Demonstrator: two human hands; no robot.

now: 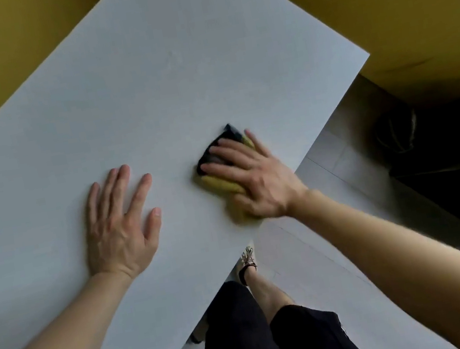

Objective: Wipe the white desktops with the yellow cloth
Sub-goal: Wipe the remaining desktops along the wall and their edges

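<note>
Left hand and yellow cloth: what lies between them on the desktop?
Only bare white desktop, as the head view shows. The left hand lies flat; the yellow cloth sits under the right hand.

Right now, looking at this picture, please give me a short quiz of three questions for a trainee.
1. True or false: the left hand lies flat on the white desktop and holds nothing.
2. Which hand presses the yellow cloth? A) left hand B) right hand C) both hands
3. Besides yellow, which colour shows on the cloth?
Key: 1 true; 2 B; 3 black.
</note>
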